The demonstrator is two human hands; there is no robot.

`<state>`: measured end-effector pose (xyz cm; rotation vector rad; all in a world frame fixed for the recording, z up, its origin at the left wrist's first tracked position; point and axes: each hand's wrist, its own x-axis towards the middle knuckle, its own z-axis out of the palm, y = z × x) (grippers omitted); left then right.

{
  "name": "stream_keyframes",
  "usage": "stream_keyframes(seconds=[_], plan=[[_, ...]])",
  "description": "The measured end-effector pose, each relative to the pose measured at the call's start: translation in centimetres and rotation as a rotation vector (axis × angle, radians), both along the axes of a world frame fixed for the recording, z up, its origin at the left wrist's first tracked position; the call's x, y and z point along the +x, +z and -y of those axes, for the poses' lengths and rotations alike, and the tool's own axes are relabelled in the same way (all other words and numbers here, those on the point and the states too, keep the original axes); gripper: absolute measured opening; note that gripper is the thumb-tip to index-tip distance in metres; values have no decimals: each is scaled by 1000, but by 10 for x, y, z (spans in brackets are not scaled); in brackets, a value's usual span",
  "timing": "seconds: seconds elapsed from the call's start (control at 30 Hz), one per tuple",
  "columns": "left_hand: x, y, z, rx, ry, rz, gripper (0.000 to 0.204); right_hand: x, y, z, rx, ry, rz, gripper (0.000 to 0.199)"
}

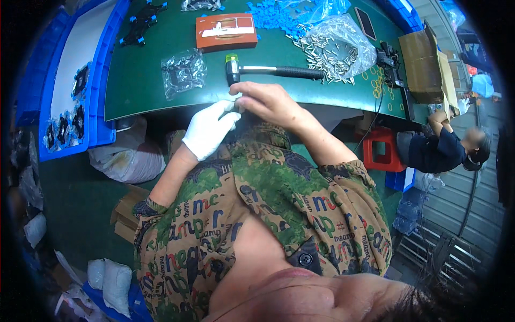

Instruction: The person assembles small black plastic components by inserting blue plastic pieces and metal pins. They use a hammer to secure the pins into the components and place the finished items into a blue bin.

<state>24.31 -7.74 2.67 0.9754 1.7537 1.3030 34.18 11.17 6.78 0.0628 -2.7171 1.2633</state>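
My left hand (208, 130), in a white glove, meets my bare right hand (272, 105) just off the near edge of the green table (139, 80). Thumbs and fingers of both are pinched together around a small spot; a little dark bit shows between them, too small to name. Just beyond my fingers lies a mallet (279, 71) with a black and yellow-green head, its dark handle pointing right. Left of it rests a clear plastic bag (184, 74) with a dark part inside. Behind the mallet sits an orange box (226, 33).
Small blue pieces (276, 16) and metal pins (332, 51) in an opened bag lie at the back right, near a phone (365, 23) and yellow rings (380, 83). Blue trays (99, 121) stand left. At right are a cardboard box (424, 64), red stool (378, 150) and another person (440, 150).
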Motion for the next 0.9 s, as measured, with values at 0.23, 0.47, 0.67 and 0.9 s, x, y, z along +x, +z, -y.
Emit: stream_keyframes(seconds=[0.23,0.47,0.67,0.9], plan=[[-3,-2,16,-32,-93,225,30,11,-13,-5,324,168,-129,29],[-2,0,20,-41,-123,219,24,14,-18,2,366,200,-199,22],[0,-3,21,-36,-153,162,23,24,-32,14,368,108,-295,22],[5,6,18,-92,-145,217,24,29,-47,22,283,36,-344,21]])
